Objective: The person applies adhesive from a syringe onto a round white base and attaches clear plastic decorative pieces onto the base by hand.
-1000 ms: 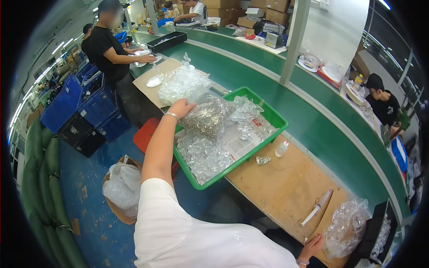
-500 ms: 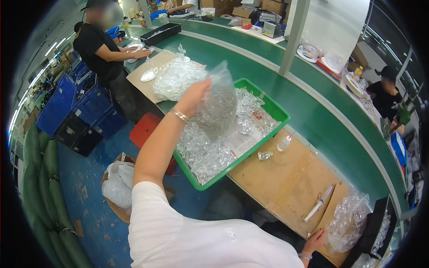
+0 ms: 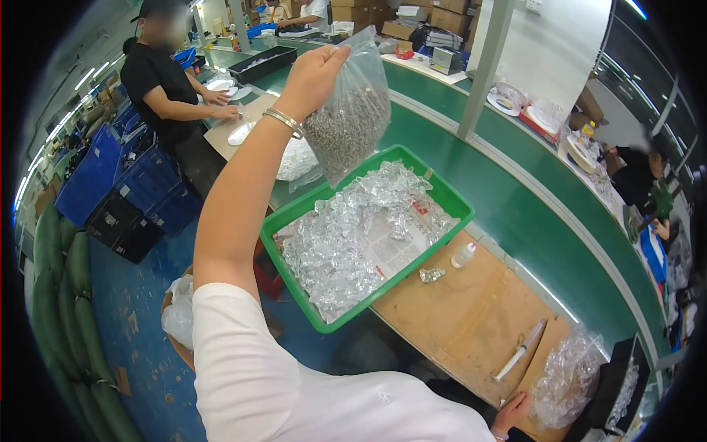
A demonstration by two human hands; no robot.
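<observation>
Bag (image 3: 349, 121) in left hand (image 3: 314, 82), contents unclear.

The tray (image 3: 442, 193) is green, the bag (image 3: 346, 121) at twelve o'clock speckled grey. Crates (image 3: 151, 173) at nine are blue.

Bright, white light from ceiling tubes (image 3: 85, 79), sharp glints on clear pieces (image 3: 331, 247), darker upper right, strong fisheye curving green surface (image 3: 515, 199), 4 black corners, far background soft.
</observation>
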